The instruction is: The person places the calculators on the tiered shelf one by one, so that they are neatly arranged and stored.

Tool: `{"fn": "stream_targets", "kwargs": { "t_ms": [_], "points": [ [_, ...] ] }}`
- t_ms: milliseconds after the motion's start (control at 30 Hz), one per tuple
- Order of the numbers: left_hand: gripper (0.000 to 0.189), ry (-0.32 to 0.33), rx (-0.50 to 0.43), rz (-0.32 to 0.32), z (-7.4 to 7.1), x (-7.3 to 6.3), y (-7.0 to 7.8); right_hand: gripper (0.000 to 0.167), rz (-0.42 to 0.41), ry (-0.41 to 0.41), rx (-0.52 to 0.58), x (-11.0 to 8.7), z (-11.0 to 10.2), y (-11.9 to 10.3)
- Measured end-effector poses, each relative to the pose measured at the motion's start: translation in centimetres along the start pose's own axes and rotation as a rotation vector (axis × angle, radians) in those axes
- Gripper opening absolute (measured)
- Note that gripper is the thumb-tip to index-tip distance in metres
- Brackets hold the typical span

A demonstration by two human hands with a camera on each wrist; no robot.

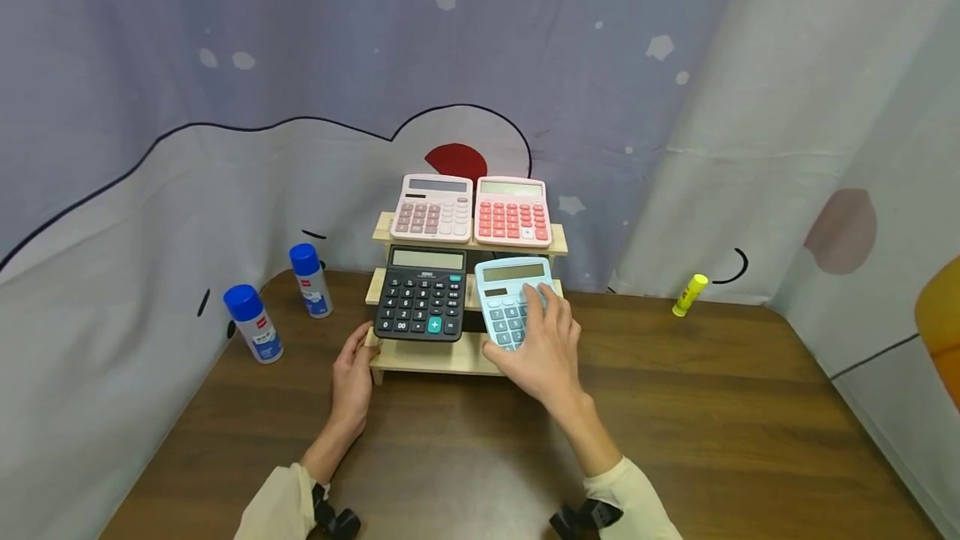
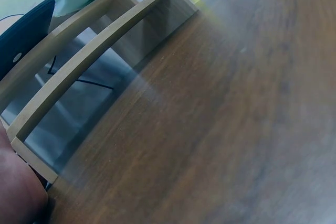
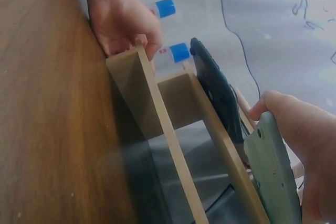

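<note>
My right hand (image 1: 543,348) grips a light blue calculator (image 1: 504,315), with the thumb at its lower left edge and the fingers over its upper right keys. It tilts on the right half of the middle step of a wooden tiered stand (image 1: 427,358). In the right wrist view, the calculator's pale back (image 3: 270,169) faces the camera. At the stand's front left corner, my left hand (image 1: 352,377) holds the end of the lowest step. Just above that hand, a black calculator (image 1: 422,294) leans on the middle step. A beige calculator (image 1: 432,208) and a pink one (image 1: 512,212) stand side by side on the top step.
Two white bottles with blue caps, one nearer (image 1: 255,325) and one farther (image 1: 311,282), stand left of the stand. A yellow highlighter (image 1: 689,296) is upright at the table's back right. Behind the brown table (image 1: 712,415) hangs a patterned curtain (image 1: 300,48).
</note>
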State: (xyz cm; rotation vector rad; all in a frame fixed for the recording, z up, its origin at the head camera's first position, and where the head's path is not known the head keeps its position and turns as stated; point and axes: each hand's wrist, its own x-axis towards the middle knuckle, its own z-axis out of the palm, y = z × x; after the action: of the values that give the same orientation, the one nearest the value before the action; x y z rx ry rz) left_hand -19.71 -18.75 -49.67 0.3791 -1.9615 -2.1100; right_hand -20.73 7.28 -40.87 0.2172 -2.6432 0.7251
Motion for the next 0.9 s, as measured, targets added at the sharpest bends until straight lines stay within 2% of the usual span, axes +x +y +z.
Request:
{"fn": "stream_targets", "kwargs": {
  "t_ms": [133,267,467,700,800,900],
  "points": [
    [0.050,-0.002,0.004,-0.003,0.0,-0.1,-0.2,0.086,-0.001,0.004,-0.024,0.2,0.3,-0.2],
    [0.050,-0.002,0.016,0.005,0.0,0.2,-0.4,0.084,-0.001,-0.010,-0.087,0.3,0.5,-0.2],
    [0.050,-0.006,0.021,0.013,0.0,0.3,-0.4,0.095,-0.009,-0.097,-0.160,0.5,0.0,-0.2],
    [0.051,-0.013,0.038,-0.001,0.0,0.4,-0.1,0.116,-0.047,-0.266,-0.171,0.7,-1.4,0.3],
    [0.051,-0.019,0.038,-0.013,-0.1,0.4,0.0,0.117,-0.071,-0.288,-0.164,0.7,-1.7,0.5],
    [0.051,-0.022,0.036,-0.019,-0.1,0.3,-0.1,0.114,-0.107,-0.265,-0.167,0.7,-1.8,0.7]
  ]
}}
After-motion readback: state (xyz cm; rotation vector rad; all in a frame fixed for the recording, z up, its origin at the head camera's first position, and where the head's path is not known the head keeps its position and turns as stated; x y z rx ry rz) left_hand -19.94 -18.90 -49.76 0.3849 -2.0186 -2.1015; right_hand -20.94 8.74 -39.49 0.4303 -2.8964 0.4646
